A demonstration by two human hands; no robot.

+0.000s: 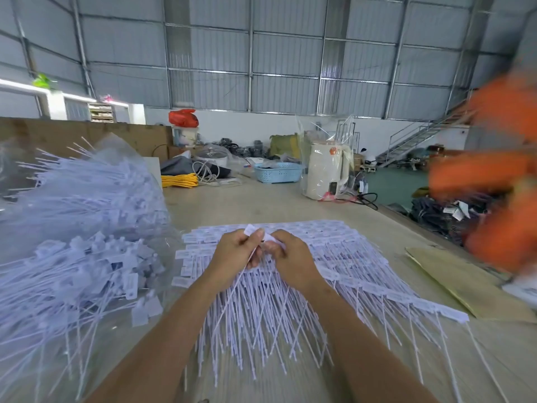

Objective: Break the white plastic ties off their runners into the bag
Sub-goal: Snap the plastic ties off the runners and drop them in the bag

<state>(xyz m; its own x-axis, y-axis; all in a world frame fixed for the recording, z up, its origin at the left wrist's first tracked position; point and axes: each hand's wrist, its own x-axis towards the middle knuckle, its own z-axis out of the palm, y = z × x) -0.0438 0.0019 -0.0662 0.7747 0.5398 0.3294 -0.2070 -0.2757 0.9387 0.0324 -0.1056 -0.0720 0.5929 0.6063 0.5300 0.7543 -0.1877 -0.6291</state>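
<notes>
I see my left hand and right hand together, both pinching one white tie above the stacked runners on the counter.

My left hand and right hand covered the runners beneath them, so I could not tell how the ties joined there. An orange shape at the right edge was blurred beyond naming. The bag ran off the left edge.
</notes>
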